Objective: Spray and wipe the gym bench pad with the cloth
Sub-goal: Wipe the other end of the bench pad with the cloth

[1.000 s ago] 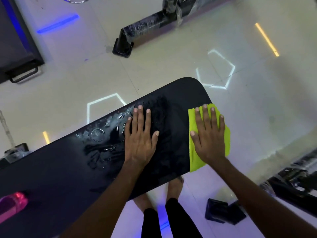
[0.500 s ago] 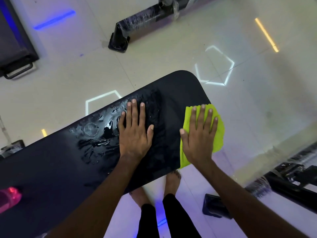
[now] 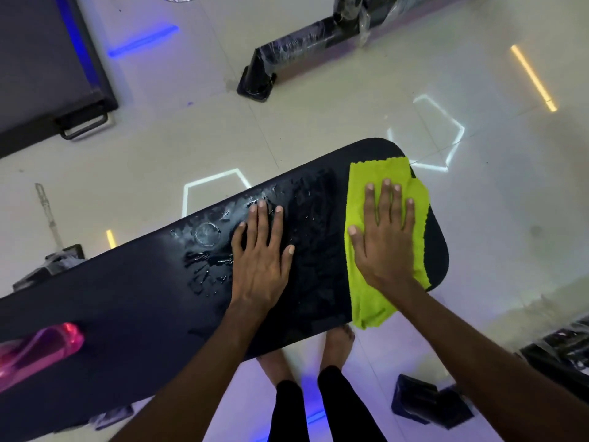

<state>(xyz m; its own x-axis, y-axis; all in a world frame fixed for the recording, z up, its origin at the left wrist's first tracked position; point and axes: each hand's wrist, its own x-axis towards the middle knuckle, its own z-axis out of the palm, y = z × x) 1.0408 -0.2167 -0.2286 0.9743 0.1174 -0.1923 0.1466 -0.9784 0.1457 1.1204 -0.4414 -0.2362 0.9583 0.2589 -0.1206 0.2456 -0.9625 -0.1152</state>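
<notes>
The black gym bench pad [image 3: 134,301] runs from lower left to its rounded end at upper right. Wet spray streaks and droplets glisten on its middle [image 3: 207,250]. My left hand [image 3: 261,256] lies flat on the wet patch, fingers spread, holding nothing. My right hand [image 3: 385,237] presses flat on a lime-green cloth [image 3: 373,301] spread over the pad near its right end; the cloth's near corner hangs over the front edge. A pink translucent spray bottle [image 3: 38,352] lies on the pad at the far left.
Glossy tiled floor [image 3: 318,116] with light reflections surrounds the bench. A plastic-wrapped black machine base [image 3: 287,59] stands behind, a dark platform [image 3: 41,59] at upper left. A black bench foot [image 3: 427,400] and wrapped equipment [image 3: 561,349] sit at lower right. My bare feet [image 3: 338,342] stand under the pad.
My right hand has slid the cloth from the pad's front right edge farther onto the pad, and more of the cloth now lies spread out. My left hand has stayed on the wet patch.
</notes>
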